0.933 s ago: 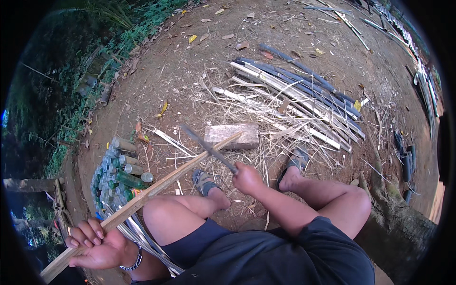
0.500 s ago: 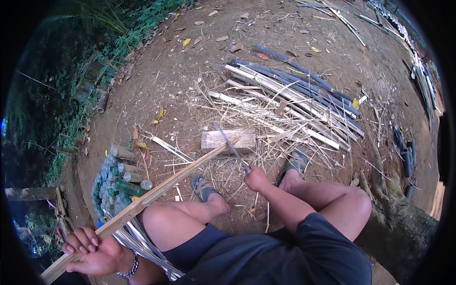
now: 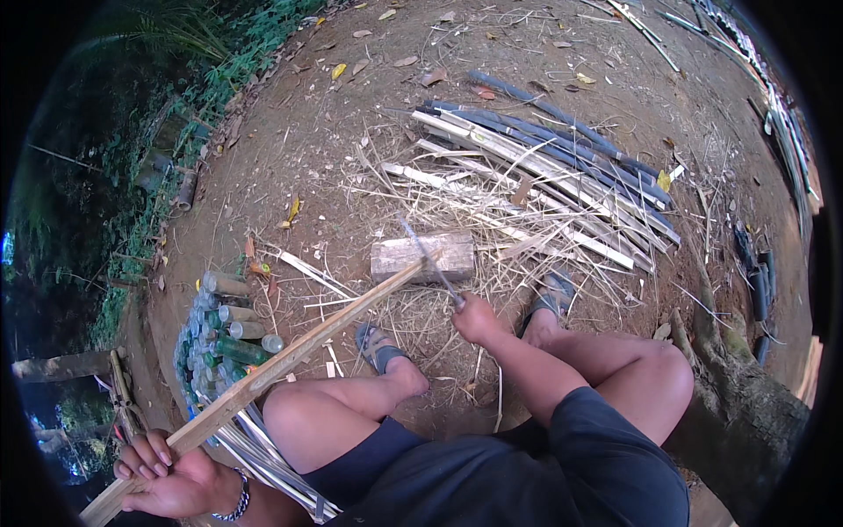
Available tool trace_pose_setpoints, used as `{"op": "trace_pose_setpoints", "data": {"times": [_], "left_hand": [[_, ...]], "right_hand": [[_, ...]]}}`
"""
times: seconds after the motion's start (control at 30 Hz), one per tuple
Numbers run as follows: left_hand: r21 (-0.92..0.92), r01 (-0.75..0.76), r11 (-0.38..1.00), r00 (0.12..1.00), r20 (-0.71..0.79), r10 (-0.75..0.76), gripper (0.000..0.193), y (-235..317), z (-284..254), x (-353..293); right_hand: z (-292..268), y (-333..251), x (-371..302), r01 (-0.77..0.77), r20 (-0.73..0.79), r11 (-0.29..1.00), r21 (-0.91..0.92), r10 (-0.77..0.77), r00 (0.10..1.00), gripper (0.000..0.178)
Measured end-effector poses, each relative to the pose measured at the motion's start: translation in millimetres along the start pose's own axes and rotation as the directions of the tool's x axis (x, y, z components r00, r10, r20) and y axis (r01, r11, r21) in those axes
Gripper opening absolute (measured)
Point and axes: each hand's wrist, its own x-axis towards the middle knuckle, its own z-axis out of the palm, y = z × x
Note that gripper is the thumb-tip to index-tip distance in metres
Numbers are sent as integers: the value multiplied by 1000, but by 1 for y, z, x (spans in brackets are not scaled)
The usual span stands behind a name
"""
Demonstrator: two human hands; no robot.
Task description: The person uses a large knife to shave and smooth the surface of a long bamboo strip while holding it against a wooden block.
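1. Left hand [image 3: 171,479]: at the lower left edge of the view, fingers [image 3: 145,452] wrapped around the near end of a long bamboo strip [image 3: 290,356]. A bracelet [image 3: 235,501] sits at the wrist.
2. Bamboo strip: runs diagonally up and right from the left hand, passing over the left knee, with its far tip resting on a short wooden block [image 3: 423,256] on the bare dirt ground [image 3: 307,149].
3. Right hand [image 3: 479,318]: held between the knees, fingers closed around the handle of a long knife [image 3: 430,261]. The blade slants up and left across the block, meeting the strip near its tip; the blade is blurred, so exact contact cannot be confirmed.
4. Feet: both in sandals [image 3: 379,347], placed just beside the block, close to the blade's path.
5. Left of the legs: a cluster of bottles [image 3: 230,329] and a bundle of thin pale slats [image 3: 263,448].
6. Beyond the block: a pile of split bamboo lengths [image 3: 544,171], with loose shavings scattered about.
7. Risks, as judged:
   - A glancing cut could slide off the narrow strip toward the feet, given their nearness.
   - The strip is held only at the far end; it may twist or jump off the block under a blow.
   - The block rests on litter and may shift.
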Motion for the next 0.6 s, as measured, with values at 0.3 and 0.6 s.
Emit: {"op": "trace_pose_setpoints", "data": {"times": [0.3,0.6], "left_hand": [[18,4,1000,998,-68,-3,59,0,-8,-1],[31,-21,999,993,-115,25,55,-3,-7,-3]], "right_hand": [[-9,-19,8,9,-9,1000,-5,-9,1000,24],[-5,14,40,-42,-26,998,-55,41,999,30]]}}
